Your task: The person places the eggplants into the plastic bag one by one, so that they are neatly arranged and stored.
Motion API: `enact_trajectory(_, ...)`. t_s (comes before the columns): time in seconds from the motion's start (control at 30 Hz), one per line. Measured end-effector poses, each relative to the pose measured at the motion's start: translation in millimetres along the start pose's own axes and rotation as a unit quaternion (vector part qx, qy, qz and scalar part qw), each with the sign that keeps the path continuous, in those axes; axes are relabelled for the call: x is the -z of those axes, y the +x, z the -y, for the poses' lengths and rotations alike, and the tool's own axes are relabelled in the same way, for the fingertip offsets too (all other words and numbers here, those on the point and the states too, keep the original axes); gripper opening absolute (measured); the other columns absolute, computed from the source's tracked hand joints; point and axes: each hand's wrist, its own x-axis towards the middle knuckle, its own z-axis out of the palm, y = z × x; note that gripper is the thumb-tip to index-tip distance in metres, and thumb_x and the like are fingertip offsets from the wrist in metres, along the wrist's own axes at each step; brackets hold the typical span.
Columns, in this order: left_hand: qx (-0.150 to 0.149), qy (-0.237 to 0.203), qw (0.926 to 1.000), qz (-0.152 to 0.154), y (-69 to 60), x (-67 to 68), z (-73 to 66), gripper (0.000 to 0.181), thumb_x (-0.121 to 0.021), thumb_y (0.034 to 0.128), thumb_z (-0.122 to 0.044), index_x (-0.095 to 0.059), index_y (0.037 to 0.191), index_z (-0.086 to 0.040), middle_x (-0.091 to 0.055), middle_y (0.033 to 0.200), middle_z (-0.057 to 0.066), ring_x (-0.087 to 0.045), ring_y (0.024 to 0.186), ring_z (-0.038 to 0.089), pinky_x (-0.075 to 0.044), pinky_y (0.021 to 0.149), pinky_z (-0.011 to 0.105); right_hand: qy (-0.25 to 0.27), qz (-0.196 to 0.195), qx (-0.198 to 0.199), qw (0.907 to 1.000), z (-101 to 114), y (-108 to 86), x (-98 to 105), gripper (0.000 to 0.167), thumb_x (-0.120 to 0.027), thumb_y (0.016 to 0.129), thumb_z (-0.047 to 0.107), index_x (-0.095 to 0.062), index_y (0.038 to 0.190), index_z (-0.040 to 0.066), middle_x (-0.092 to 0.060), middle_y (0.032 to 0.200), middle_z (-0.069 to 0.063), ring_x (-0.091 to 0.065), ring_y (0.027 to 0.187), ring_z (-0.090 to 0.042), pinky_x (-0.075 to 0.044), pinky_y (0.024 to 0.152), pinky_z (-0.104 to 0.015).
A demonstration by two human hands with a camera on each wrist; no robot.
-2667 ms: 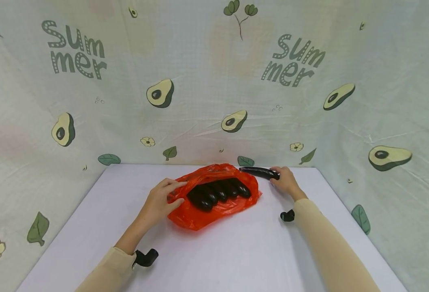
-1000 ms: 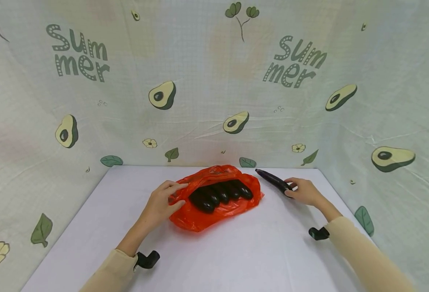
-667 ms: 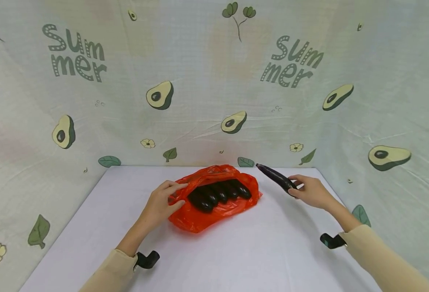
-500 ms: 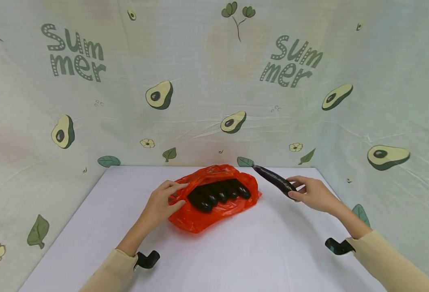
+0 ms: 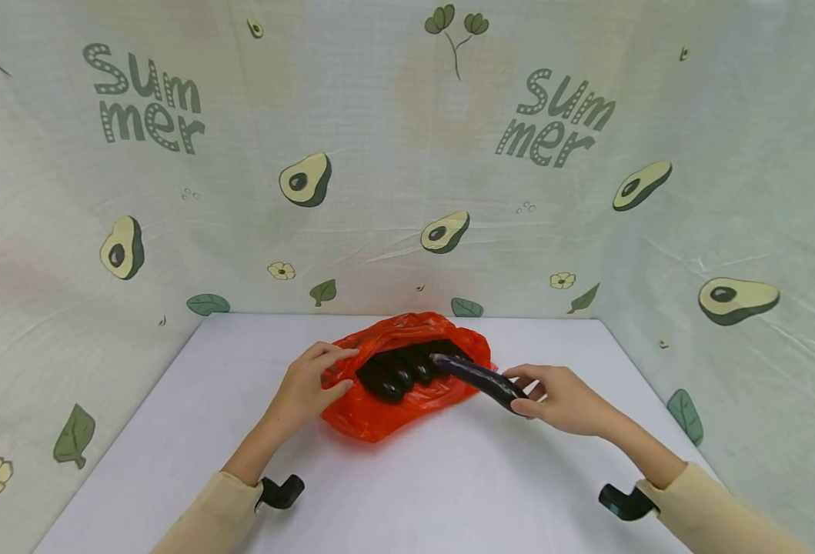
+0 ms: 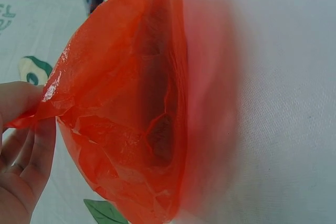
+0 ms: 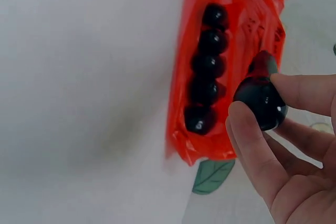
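A red plastic bag (image 5: pixel 372 423) lies on its side with its mouth toward me. Inside it several dark eggplants (image 5: pixel 382 383) lie in a row, blunt ends outward. My left hand (image 5: pixel 305 388) pinches the bag's left rim between thumb and fingers, as the left wrist view shows on the bag (image 6: pixel 105 93). Another eggplant (image 5: pixel 479 377) is in my right hand (image 5: pixel 562 400), gripped by its thick end, its narrow end pointing into the bag's mouth. In the right wrist view the fingertips surround the held eggplant (image 7: pixel 261 106); the bag's inner depth is hidden.
The white table (image 5: pixel 442 492) extends on both sides and in front of the bag. A patterned cloth (image 5: pixel 379 254) with avocado prints hangs behind and at both sides. Black camera mounts (image 5: pixel 281 492) stick out from the wrists.
My right hand has picked the eggplant up from the back right of the table, drawn it right and nearer, then brought it left to the bag's mouth. The left hand stays put.
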Motion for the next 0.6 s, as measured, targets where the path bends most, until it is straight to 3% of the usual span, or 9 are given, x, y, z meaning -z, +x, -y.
enact_trajectory(0.23, 0.002, -0.003, 1.0000, 0.000, -0.3, 0.3, -1.9, 0.054, -0.090, 0.0859, -0.008, -0.073, 0.136, -0.017, -0.064, 0.121, -0.001, -0.065, 0.102, 0.017, -0.064, 0.087, 0.037, 0.028, 0.008, -0.001, 0.9996, 8.1, 18.5, -34.7, 0.045, -0.081, 0.095, 0.018, -0.067, 0.136, 0.004, -0.073, 0.107, -0.008, -0.069, 0.078, -0.014, -0.059, 0.065, -0.026)
enact_trajectory(0.6, 0.007, -0.002, 1.0000, 0.005, 0.7, 2.6, -2.9, 0.054, -0.089, 0.0862, -0.007, -0.072, 0.136, -0.018, -0.064, 0.123, 0.001, -0.064, 0.109, 0.020, -0.064, 0.089, 0.038, 0.018, -0.027, 0.034, 0.9989, 35.2, 55.6, -82.2, 0.038, -0.080, 0.094, 0.019, -0.071, 0.129, 0.006, -0.074, 0.102, -0.006, -0.066, 0.078, -0.012, -0.058, 0.066, -0.023)
